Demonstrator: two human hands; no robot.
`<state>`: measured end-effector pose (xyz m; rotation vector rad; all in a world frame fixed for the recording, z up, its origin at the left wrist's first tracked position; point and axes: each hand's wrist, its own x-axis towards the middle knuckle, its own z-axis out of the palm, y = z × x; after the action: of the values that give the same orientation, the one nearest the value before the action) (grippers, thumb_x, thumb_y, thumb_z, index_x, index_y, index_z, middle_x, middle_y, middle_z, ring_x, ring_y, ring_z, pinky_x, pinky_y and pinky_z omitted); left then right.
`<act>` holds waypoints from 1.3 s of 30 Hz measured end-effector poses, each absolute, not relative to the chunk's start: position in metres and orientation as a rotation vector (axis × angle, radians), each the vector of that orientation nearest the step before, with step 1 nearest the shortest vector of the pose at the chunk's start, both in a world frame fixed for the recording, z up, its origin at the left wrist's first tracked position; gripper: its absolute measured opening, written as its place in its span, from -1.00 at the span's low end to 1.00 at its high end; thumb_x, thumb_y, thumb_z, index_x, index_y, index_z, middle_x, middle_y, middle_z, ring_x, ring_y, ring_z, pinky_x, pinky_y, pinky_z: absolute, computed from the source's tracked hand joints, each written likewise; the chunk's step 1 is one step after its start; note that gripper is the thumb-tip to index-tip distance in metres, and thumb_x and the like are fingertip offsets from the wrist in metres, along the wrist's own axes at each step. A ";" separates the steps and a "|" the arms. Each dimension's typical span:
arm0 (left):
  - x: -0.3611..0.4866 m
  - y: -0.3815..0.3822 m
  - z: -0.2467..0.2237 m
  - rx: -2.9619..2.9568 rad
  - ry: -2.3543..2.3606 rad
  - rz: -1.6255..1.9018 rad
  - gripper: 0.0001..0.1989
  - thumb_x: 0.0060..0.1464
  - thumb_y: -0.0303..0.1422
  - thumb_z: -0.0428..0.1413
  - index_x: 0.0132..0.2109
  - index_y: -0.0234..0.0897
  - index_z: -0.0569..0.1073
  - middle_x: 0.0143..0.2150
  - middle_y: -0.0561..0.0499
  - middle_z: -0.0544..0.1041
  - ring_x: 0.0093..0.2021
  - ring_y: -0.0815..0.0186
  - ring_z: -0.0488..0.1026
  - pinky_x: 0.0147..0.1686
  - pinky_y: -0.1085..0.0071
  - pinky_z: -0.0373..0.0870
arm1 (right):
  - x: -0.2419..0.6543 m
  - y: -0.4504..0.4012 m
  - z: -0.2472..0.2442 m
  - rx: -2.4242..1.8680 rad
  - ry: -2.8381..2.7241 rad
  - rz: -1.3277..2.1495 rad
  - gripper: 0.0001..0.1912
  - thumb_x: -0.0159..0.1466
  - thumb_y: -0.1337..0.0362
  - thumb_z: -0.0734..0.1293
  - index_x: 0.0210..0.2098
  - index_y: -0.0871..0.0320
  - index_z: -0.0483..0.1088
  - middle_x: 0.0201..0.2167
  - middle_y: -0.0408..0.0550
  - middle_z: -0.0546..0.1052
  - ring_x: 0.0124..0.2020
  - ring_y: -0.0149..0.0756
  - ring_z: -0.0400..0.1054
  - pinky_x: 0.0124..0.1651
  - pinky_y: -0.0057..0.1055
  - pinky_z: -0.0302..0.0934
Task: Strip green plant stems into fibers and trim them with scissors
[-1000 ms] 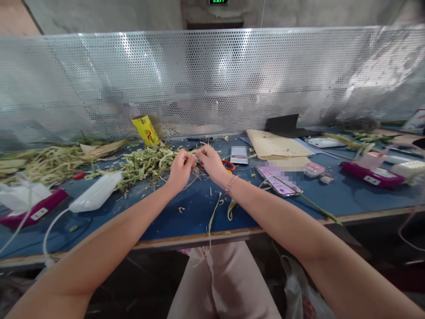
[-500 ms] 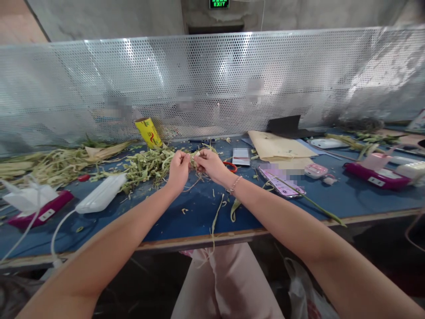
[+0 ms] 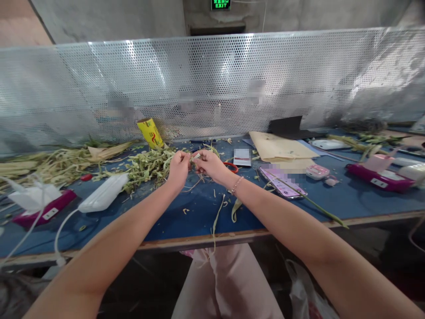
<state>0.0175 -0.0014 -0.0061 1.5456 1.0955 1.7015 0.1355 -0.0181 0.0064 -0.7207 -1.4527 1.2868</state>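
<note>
Left hand (image 3: 179, 172) and right hand (image 3: 210, 165) pinch one pale scrap (image 3: 196, 156) between fingers; the green pile (image 3: 146, 166) lies towards the table's left edge, nearer left hand.

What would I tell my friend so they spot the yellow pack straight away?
Find the long metal mesh behind the blue desk. At its foot, left of the middle, look just behind the plant scraps. The yellow pack stands tilted there: unlike the dull green scraps, it's bright yellow with a red squiggle.
</note>
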 end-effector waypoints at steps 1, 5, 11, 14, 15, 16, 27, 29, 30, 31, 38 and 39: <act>0.018 -0.003 -0.005 1.522 1.076 1.683 -0.83 -0.04 -0.39 0.04 -0.53 -0.26 0.22 -0.71 0.18 0.16 -0.68 0.46 0.13 -0.63 0.49 0.04 | 0.136 -0.018 0.006 -0.721 -1.452 1.295 -0.90 0.12 0.41 0.23 -0.33 0.18 0.23 -0.71 -0.34 0.27 -0.71 -0.59 0.15 -0.57 -0.59 0.16; 0.020 -0.009 -0.001 1.405 0.989 1.613 -0.82 -0.04 -0.45 0.02 -0.56 -0.27 0.21 -0.74 0.18 0.14 -0.71 0.49 0.10 -0.65 0.51 0.01 | 0.139 -0.014 0.000 -0.729 -1.475 1.297 -0.82 0.10 0.35 0.27 -0.29 0.17 0.21 -0.69 -0.34 0.28 -0.71 -0.58 0.16 -0.55 -0.56 0.21; 0.023 -0.014 0.004 1.197 0.795 1.592 -0.87 -0.03 -0.42 0.02 -0.51 -0.31 0.29 -0.68 0.14 0.23 -0.67 0.52 0.17 -0.62 0.55 0.09 | 0.141 -0.008 -0.006 -0.746 -1.491 1.253 -0.83 0.09 0.31 0.28 -0.31 0.17 0.23 -0.62 -0.29 0.34 -0.64 -0.58 0.22 -0.53 -0.58 0.22; 0.023 -0.015 0.007 1.101 0.727 1.552 -0.98 -0.07 -0.48 0.02 -0.42 -0.33 0.33 -0.62 0.12 0.30 -0.62 0.51 0.23 -0.56 0.54 0.17 | 0.141 -0.007 -0.005 -0.754 -1.422 1.256 -0.85 0.08 0.31 0.28 -0.34 0.16 0.24 -0.58 -0.28 0.36 -0.62 -0.58 0.24 -0.49 -0.55 0.24; 0.023 -0.015 0.007 1.088 0.738 1.535 -0.95 -0.11 -0.52 0.02 -0.40 -0.34 0.34 -0.61 0.11 0.31 -0.60 0.52 0.25 -0.55 0.54 0.19 | 0.141 -0.007 -0.005 -0.757 -1.401 1.263 -0.86 0.07 0.31 0.28 -0.36 0.16 0.24 -0.58 -0.28 0.36 -0.62 -0.57 0.25 -0.48 -0.54 0.24; 0.023 -0.015 0.008 1.089 0.754 1.521 -0.90 -0.14 -0.55 0.02 -0.38 -0.35 0.35 -0.59 0.10 0.33 -0.59 0.52 0.26 -0.53 0.54 0.20 | 0.142 -0.007 -0.005 -0.758 -1.382 1.268 -0.87 0.07 0.30 0.28 -0.38 0.17 0.24 -0.59 -0.28 0.35 -0.63 -0.56 0.25 -0.47 -0.52 0.24; 0.019 -0.013 0.000 1.602 0.957 1.546 -0.86 -0.18 -0.38 0.14 -0.37 -0.31 0.41 -0.46 0.07 0.42 -0.47 0.46 0.32 -0.40 0.48 0.27 | 0.144 -0.008 -0.001 -0.773 -1.242 1.278 -0.85 0.06 0.24 0.29 -0.52 0.18 0.24 -0.63 -0.26 0.32 -0.56 -0.54 0.22 -0.41 -0.50 0.24; 0.017 -0.013 0.000 1.727 1.016 1.555 -0.85 -0.16 -0.36 0.14 -0.36 -0.31 0.42 -0.43 0.05 0.44 -0.43 0.43 0.35 -0.36 0.46 0.27 | 0.143 -0.009 -0.001 -0.752 -1.242 1.280 -0.86 0.07 0.24 0.28 -0.51 0.18 0.24 -0.62 -0.26 0.33 -0.55 -0.53 0.23 -0.42 -0.50 0.23; 0.017 -0.014 0.001 1.775 1.045 1.557 -0.85 -0.15 -0.35 0.14 -0.36 -0.31 0.42 -0.41 0.05 0.44 -0.41 0.42 0.36 -0.35 0.46 0.27 | 0.143 -0.009 -0.002 -0.744 -1.246 1.272 -0.86 0.07 0.25 0.27 -0.51 0.17 0.23 -0.62 -0.26 0.32 -0.56 -0.53 0.22 -0.43 -0.51 0.22; 0.016 -0.014 0.001 1.813 1.075 1.558 -0.86 -0.14 -0.35 0.13 -0.36 -0.31 0.42 -0.41 0.04 0.44 -0.41 0.41 0.36 -0.34 0.45 0.27 | 0.142 -0.008 -0.002 -0.741 -1.252 1.259 -0.87 0.08 0.25 0.27 -0.51 0.17 0.23 -0.62 -0.26 0.32 -0.57 -0.54 0.21 -0.44 -0.51 0.20; 0.017 -0.019 0.006 1.854 1.216 1.592 -0.85 -0.11 -0.32 0.11 -0.44 -0.30 0.32 -0.53 0.09 0.35 -0.51 0.44 0.28 -0.46 0.48 0.20 | 0.142 -0.003 -0.006 -0.770 -1.356 1.054 -0.85 0.07 0.22 0.25 -0.52 0.16 0.21 -0.64 -0.27 0.29 -0.60 -0.53 0.18 -0.48 -0.52 0.17; 0.017 -0.019 0.006 1.863 1.230 1.569 -0.85 -0.10 -0.31 0.10 -0.46 -0.30 0.31 -0.58 0.11 0.31 -0.55 0.45 0.24 -0.50 0.48 0.16 | 0.142 -0.003 -0.006 -0.773 -1.372 1.031 -0.85 0.07 0.22 0.25 -0.52 0.16 0.21 -0.64 -0.27 0.29 -0.61 -0.53 0.18 -0.48 -0.51 0.17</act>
<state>0.0169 -0.0190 0.0057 1.8634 1.2304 1.5694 0.1424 -0.0030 -0.0062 -0.7729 -1.3725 1.0310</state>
